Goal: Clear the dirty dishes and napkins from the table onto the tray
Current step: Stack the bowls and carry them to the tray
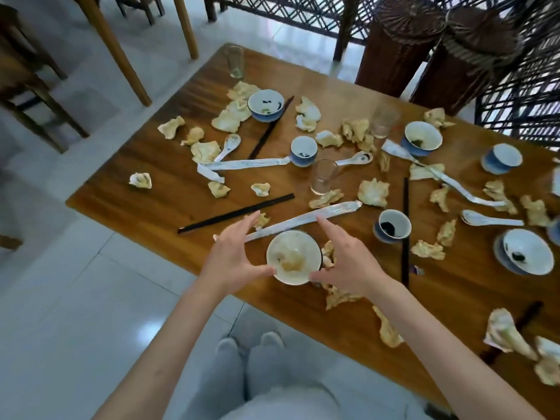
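Observation:
A dirty white bowl (293, 257) with brown residue is near the front edge of the wooden table (157, 189). My left hand (235, 256) is at its left and my right hand (345, 262) at its right. Both thumbs touch the near rim while the fingers stretch straight past the bowl's sides. Crumpled napkins (373, 192) lie all over the table. Blue-and-white bowls (266, 104) (422, 138) (527, 251), small cups (303, 150) (392, 226), spoons (354, 159), glasses (323, 176) and dark chopsticks (236, 213) are scattered among them. No tray is in view.
Long paper chopstick sleeves (303, 220) (248, 164) lie across the table. Wooden chairs and table legs (121, 53) stand on the tiled floor at the left. Wicker stools (397, 47) and a lattice screen stand behind the table. My knees are below the table edge.

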`<state>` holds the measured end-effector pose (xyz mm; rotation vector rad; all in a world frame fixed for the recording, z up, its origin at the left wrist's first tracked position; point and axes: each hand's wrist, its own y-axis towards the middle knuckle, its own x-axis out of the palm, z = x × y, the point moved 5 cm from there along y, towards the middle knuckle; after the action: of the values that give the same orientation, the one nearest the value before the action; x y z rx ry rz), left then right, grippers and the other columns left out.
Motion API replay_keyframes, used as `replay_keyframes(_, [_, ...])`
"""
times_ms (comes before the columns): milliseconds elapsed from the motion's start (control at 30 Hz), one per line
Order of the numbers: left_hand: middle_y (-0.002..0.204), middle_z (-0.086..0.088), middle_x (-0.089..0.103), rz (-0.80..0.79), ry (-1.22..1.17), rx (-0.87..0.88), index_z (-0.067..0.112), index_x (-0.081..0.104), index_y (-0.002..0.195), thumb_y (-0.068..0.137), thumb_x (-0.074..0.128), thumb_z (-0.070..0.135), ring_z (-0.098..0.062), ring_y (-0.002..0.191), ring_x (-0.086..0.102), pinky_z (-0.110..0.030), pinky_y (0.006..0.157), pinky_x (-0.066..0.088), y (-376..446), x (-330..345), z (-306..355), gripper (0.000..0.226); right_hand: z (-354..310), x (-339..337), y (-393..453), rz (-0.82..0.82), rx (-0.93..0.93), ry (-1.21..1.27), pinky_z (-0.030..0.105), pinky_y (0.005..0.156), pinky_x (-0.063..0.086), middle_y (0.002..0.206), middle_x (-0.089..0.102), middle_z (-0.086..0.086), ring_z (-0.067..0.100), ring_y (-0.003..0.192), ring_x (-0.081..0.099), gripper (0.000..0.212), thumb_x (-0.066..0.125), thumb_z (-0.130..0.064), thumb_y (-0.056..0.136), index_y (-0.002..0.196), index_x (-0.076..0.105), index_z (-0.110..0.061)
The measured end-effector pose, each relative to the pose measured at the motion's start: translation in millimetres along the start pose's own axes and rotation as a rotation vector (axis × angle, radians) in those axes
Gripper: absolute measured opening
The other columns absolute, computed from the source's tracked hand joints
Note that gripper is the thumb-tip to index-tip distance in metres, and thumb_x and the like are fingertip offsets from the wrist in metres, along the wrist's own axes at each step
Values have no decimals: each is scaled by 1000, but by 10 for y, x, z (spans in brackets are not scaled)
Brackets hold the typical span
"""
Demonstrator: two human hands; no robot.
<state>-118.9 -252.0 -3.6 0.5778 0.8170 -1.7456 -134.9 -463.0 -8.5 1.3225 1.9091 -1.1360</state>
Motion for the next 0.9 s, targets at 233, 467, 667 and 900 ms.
replay_keyframes(233, [143,15,40,-146,1,83,36,26,144,44,87,54,-7,135,28,-36,110,31,226,427,-291,119,281,433,123,-45,72,-59,45,114,12,155,17,-11,15,144,10,126,81,-56,54,145,-4,-39])
replay_keyframes(467, [149,8,35,-146,187,180,37,24,144,42,86,57,-11,142,16,-35,109,-5,354,617,-368,121,351,585,166,11,67,-43,44,114,9,151,28,-7,15,143,11,121,83,-54,50,146,14,-29])
replay_keyframes(667, [147,11,37,-166,212,207,37,26,143,45,86,56,-11,142,16,-40,109,-9,358,541,-337,116,267,533,153,-11,99,7,43,115,7,150,31,-8,13,143,13,116,84,-49,52,145,18,-29])
replay_keyframes(900, [144,9,42,-153,207,196,32,32,143,44,88,51,-9,140,22,-40,112,-6,469,316,-140,115,180,293,251,-2,87,52,42,116,7,146,36,-12,9,137,28,111,84,-49,52,143,22,-33])
